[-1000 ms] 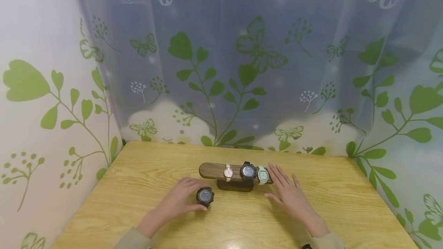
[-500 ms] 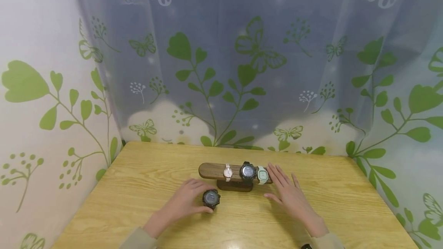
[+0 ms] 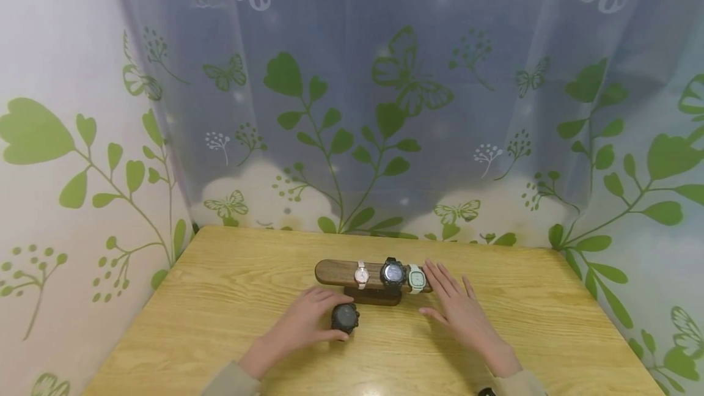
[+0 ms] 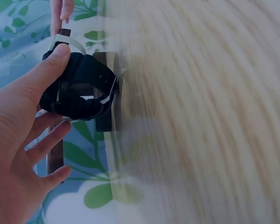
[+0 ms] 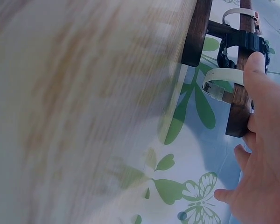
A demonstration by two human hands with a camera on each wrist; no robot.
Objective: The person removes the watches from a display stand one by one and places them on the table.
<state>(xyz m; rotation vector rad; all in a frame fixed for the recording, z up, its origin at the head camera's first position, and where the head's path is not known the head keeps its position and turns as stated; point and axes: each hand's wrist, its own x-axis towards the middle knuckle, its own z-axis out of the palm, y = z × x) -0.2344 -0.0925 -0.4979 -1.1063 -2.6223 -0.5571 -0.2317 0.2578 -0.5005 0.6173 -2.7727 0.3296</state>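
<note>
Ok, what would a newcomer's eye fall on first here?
Probably the green-leafed backdrop across the head view's top, then three watches on the wooden stand below it. Nearer the camera, the left hand holds a fourth watch, and the right hand is at the stand's right end.

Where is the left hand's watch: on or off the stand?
Off: in the head view, the left hand holds the black watch in front of the wooden stand.
</note>
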